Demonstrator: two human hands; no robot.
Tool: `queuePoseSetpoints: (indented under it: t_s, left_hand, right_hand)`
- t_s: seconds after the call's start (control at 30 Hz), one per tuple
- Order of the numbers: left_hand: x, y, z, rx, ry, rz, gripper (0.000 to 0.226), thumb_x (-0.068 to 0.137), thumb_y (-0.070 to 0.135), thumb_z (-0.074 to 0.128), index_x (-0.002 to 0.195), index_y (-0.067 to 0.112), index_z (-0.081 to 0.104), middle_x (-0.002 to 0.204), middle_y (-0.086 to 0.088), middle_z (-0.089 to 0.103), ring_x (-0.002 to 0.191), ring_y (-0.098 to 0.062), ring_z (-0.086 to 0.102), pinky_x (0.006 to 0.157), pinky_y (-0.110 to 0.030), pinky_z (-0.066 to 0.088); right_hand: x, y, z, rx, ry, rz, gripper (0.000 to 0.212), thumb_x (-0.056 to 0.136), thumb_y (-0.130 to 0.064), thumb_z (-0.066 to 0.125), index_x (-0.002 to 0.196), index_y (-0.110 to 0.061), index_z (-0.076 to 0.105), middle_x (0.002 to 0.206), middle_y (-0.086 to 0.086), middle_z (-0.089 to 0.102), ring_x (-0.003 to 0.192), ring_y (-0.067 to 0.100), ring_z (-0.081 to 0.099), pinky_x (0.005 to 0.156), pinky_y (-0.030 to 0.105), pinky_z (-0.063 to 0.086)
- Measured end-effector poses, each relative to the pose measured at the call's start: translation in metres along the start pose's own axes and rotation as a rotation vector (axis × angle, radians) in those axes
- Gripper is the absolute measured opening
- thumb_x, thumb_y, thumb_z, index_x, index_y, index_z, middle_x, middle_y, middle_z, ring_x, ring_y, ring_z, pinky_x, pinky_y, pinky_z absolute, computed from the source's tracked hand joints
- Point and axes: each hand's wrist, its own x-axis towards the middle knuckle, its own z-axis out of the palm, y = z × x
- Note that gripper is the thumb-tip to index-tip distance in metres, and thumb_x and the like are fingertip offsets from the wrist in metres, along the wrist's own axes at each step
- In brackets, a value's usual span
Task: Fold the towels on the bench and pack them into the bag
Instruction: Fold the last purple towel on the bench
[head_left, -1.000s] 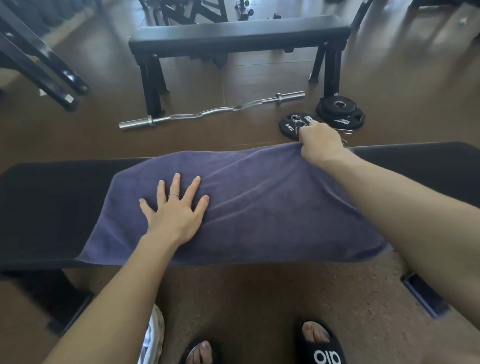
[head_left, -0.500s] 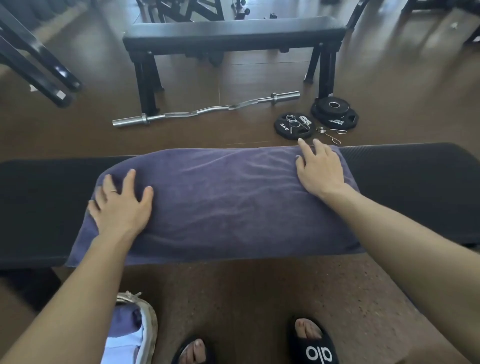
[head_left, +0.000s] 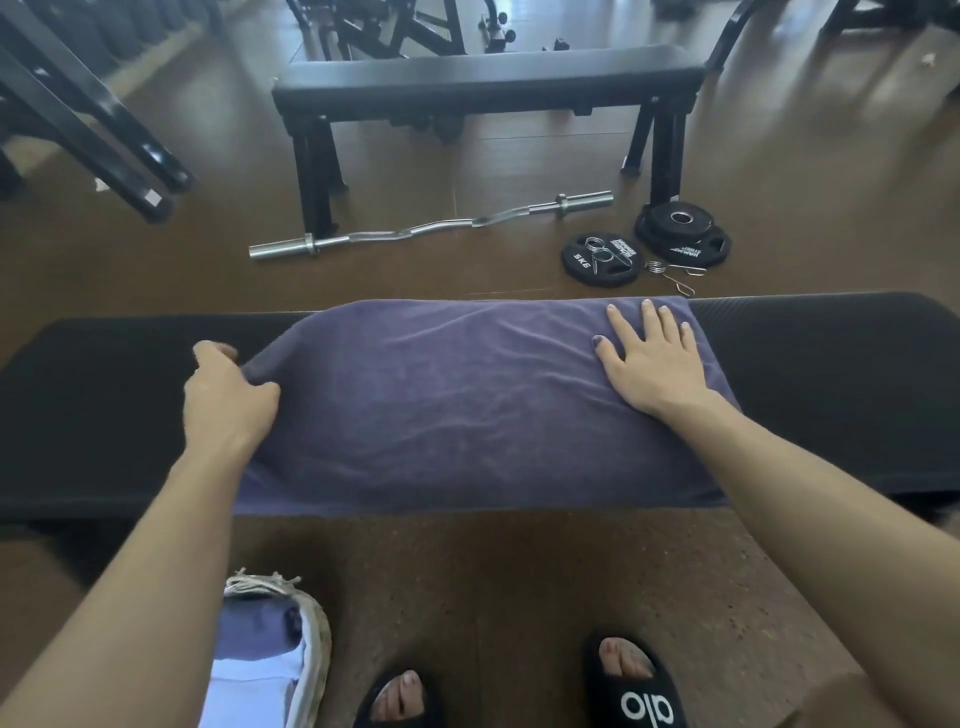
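A purple towel (head_left: 457, 405) lies folded lengthwise across the black bench (head_left: 841, 395) in front of me. My left hand (head_left: 228, 400) grips the towel's left end, with fingers curled round the edge. My right hand (head_left: 654, 364) lies flat with spread fingers on the towel's right end, near the far corner. On the floor at the lower left stands an open bag (head_left: 311, 639) with a pale rim; folded purple and light blue towels (head_left: 254, 660) lie inside it. My left forearm hides part of the bag.
Beyond the bench, a curl bar (head_left: 431, 228), black weight plates (head_left: 680, 234) and spring collars (head_left: 670, 273) lie on the brown floor. A second black bench (head_left: 488, 83) stands farther back. Rack legs (head_left: 104, 130) reach in at the upper left. My sandalled feet (head_left: 634, 686) are below.
My left hand slid from the towel's middle to its left end and closed on the edge. My right hand let go of the far right corner and flattened on the towel.
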Motion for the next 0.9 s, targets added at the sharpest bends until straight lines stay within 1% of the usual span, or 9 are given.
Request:
queuePoseSetpoints:
  t_s: [0.13, 0.2, 0.33, 0.43, 0.5, 0.57, 0.63, 0.77, 0.9]
  left_hand:
    - [-0.031, 0.044, 0.012, -0.057, -0.086, 0.353, 0.056, 0.082, -0.002, 0.064, 0.135, 0.011, 0.047, 0.13, -0.013, 0.059, 0.119, -0.032, 0.056, 0.088, -0.029, 0.039]
    - [-0.052, 0.07, 0.02, -0.052, -0.189, 0.584, 0.066, 0.08, -0.003, 0.064, 0.14, 0.017, 0.047, 0.14, -0.005, 0.055, 0.128, -0.023, 0.051, 0.098, -0.025, 0.037]
    - [-0.092, 0.095, 0.044, -0.025, -0.482, 0.83, 0.089, 0.083, 0.009, 0.07, 0.158, 0.028, 0.027, 0.157, 0.005, 0.039, 0.141, -0.01, 0.039, 0.109, -0.015, 0.027]
    - [-0.104, 0.095, 0.056, -0.007, -0.653, 0.801, 0.097, 0.088, 0.02, 0.072, 0.16, 0.037, 0.01, 0.139, 0.008, 0.053, 0.11, -0.004, 0.061, 0.09, -0.014, 0.042]
    - [-0.101, 0.089, 0.053, -0.053, -0.635, 0.732, 0.084, 0.091, 0.019, 0.07, 0.157, 0.035, 0.02, 0.118, 0.008, 0.065, 0.089, -0.002, 0.067, 0.078, -0.015, 0.051]
    - [-0.094, 0.079, 0.048, -0.095, -0.572, 0.632, 0.066, 0.092, 0.018, 0.067, 0.148, 0.029, 0.034, 0.116, 0.005, 0.067, 0.092, -0.007, 0.068, 0.086, -0.028, 0.057]
    - [-0.084, 0.067, 0.042, -0.075, -0.513, 0.527, 0.058, 0.091, 0.018, 0.067, 0.143, 0.023, 0.041, 0.115, 0.003, 0.065, 0.098, -0.014, 0.066, 0.093, -0.038, 0.055]
    - [-0.075, 0.051, 0.037, 0.146, -0.489, 0.418, 0.047, 0.088, 0.025, 0.07, 0.13, 0.02, 0.05, 0.109, 0.001, 0.059, 0.097, -0.018, 0.061, 0.086, -0.036, 0.052]
    - [-0.08, 0.049, 0.039, 0.177, -0.54, 0.466, 0.035, 0.087, 0.03, 0.074, 0.117, 0.024, 0.056, 0.1, 0.005, 0.062, 0.093, -0.015, 0.061, 0.081, -0.034, 0.053]
  right_hand:
    - [-0.007, -0.02, -0.005, 0.126, 0.218, -0.026, 0.059, 0.103, -0.045, 0.03, 0.156, -0.018, 0.032, 0.159, 0.017, 0.035, 0.149, 0.034, 0.026, 0.123, 0.049, 0.014]
    - [-0.016, -0.043, -0.017, 0.382, 0.284, -0.062, 0.054, 0.103, -0.039, 0.038, 0.15, -0.012, 0.042, 0.148, 0.014, 0.05, 0.139, 0.032, 0.041, 0.118, 0.045, 0.029]
    - [-0.043, -0.092, -0.044, 0.911, 0.066, -0.044, 0.028, 0.101, -0.039, 0.046, 0.119, -0.027, 0.063, 0.117, 0.0, 0.069, 0.109, 0.02, 0.061, 0.096, 0.034, 0.046]
    - [-0.055, -0.105, -0.043, 0.993, -0.058, -0.033, 0.021, 0.091, -0.05, 0.05, 0.094, -0.033, 0.063, 0.094, -0.007, 0.069, 0.096, 0.022, 0.066, 0.093, 0.048, 0.053]
    - [-0.063, -0.105, -0.04, 0.897, -0.112, -0.061, 0.026, 0.093, -0.05, 0.055, 0.11, -0.031, 0.06, 0.099, -0.009, 0.066, 0.101, 0.02, 0.064, 0.092, 0.04, 0.051]
    - [-0.073, -0.106, -0.041, 0.812, -0.133, -0.106, 0.045, 0.095, -0.044, 0.059, 0.135, -0.024, 0.052, 0.108, -0.007, 0.062, 0.104, 0.014, 0.057, 0.085, 0.028, 0.044]
    - [-0.08, -0.109, -0.042, 0.819, -0.151, -0.149, 0.054, 0.093, -0.039, 0.065, 0.141, -0.021, 0.047, 0.112, -0.006, 0.061, 0.103, 0.012, 0.055, 0.074, 0.021, 0.041]
    - [-0.09, -0.125, -0.032, 0.639, -0.097, -0.24, 0.07, 0.084, -0.04, 0.075, 0.141, -0.019, 0.04, 0.131, 0.001, 0.057, 0.113, 0.021, 0.057, 0.079, 0.027, 0.044]
    - [-0.084, -0.133, -0.018, 0.507, 0.024, -0.202, 0.054, 0.092, -0.027, 0.067, 0.138, -0.019, 0.041, 0.131, 0.004, 0.059, 0.113, 0.028, 0.061, 0.074, 0.03, 0.047]
